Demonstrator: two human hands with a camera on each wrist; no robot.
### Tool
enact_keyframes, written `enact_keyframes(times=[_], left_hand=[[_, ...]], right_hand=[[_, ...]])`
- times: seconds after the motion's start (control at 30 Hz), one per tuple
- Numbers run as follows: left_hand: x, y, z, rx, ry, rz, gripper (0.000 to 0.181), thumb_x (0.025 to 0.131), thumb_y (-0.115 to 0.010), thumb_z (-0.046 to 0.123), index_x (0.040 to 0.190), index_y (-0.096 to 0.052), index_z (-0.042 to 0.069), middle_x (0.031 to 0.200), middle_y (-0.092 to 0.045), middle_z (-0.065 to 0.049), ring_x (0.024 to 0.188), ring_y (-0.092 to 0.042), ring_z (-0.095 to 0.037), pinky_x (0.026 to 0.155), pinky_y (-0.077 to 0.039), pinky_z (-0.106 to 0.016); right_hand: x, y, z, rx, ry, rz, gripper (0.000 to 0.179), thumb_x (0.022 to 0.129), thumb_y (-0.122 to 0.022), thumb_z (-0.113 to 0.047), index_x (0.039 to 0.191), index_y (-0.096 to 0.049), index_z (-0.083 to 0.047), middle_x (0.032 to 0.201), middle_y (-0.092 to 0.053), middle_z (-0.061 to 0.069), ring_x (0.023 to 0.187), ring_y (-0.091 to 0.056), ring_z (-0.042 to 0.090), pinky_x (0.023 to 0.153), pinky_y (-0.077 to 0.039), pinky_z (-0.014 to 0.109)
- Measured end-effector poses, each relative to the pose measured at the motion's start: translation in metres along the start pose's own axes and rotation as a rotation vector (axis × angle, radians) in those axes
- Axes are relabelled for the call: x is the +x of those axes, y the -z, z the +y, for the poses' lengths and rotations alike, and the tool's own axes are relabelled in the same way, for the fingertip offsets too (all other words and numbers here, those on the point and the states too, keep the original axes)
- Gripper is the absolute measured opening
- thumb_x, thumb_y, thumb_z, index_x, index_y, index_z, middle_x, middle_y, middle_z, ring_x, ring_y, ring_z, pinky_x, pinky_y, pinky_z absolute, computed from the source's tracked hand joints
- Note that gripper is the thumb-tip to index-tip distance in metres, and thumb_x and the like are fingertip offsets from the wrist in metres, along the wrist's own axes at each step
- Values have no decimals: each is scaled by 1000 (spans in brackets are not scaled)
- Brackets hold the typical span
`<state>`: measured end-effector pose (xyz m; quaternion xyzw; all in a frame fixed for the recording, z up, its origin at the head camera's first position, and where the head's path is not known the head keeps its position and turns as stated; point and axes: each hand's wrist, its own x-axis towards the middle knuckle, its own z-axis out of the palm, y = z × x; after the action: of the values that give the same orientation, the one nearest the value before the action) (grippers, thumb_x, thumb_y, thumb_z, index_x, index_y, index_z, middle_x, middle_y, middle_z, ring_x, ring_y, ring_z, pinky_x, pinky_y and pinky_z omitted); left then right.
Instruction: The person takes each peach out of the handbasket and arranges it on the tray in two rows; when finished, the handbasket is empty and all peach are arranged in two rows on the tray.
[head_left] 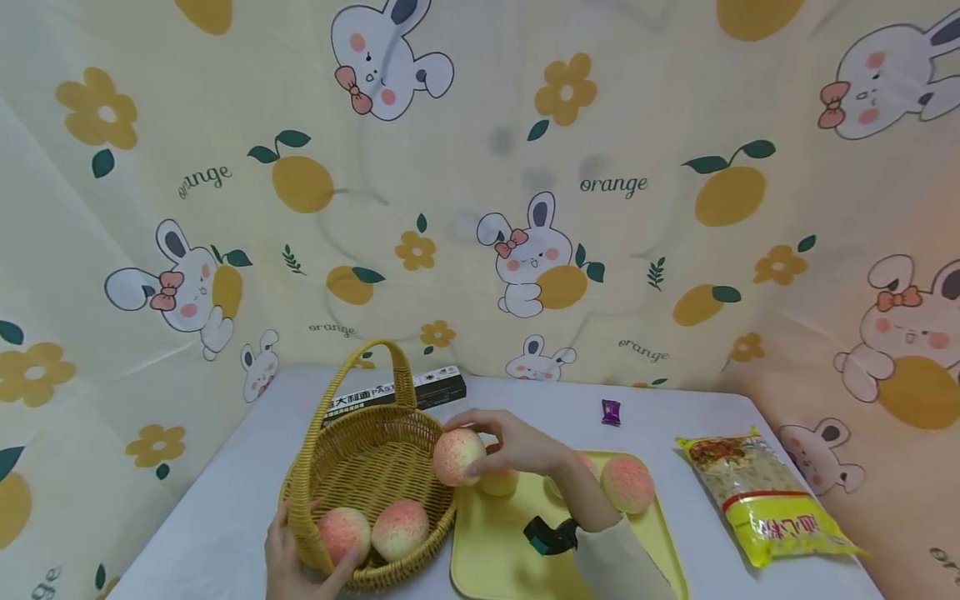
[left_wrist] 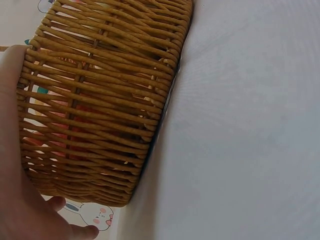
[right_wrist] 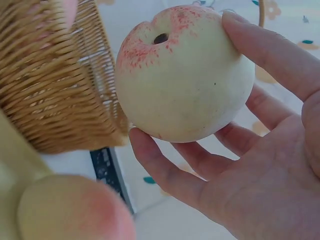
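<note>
My right hand [head_left: 517, 442] holds a pink-speckled peach [head_left: 458, 457] between thumb and fingertips, just over the right rim of a wicker basket [head_left: 367, 442]. The right wrist view shows this peach [right_wrist: 185, 75] from below, its dark stem hole visible. Inside the basket, near its front, lie two peaches, one at left [head_left: 345, 533] and one beside it [head_left: 401, 530]. At the basket's front left my left hand [head_left: 296, 558] grips the rim, thumb over the edge and fingers outside. In the left wrist view, woven basket wall [left_wrist: 100, 100] fills the space beside that hand [left_wrist: 25, 190].
A yellow tray [head_left: 510, 550] right of the basket bears a peach [head_left: 628, 483], another partly behind my arm [head_left: 585, 463] and one under my hand [head_left: 498, 482]. A pasta box [head_left: 442, 387] lies behind the basket. Farther right are a purple wrapped candy [head_left: 611, 412] and a yellow food bag [head_left: 765, 500].
</note>
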<state>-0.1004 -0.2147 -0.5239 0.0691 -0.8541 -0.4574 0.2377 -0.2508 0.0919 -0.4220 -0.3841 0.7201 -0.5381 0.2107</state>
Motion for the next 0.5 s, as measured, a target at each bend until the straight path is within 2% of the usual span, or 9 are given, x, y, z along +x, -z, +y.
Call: enact_keyframes(times=[0.27,0.5], left_hand=[[1,0,-4,-12,-45,27,71,70,-90,14,130,-56,-2,135,-43,-20,136,-22,-42,95,-28,-69],[0,-1,-4,0,-50,31,69,70,-89,12,129,-57,-3,134,-42,-22,134,-24,-47,91,-29,-71]], right_hand=[[-39,-8,13,97,0,9,54,85,-78,-9,134,-58,-5,141,-51,16,124,-50,26,99,-47,39],[-63,-19,33,147,-20,-10,52,84,-78,-11,133,-59,-7,137,-53,11,121,-52,23,94,-52,39]])
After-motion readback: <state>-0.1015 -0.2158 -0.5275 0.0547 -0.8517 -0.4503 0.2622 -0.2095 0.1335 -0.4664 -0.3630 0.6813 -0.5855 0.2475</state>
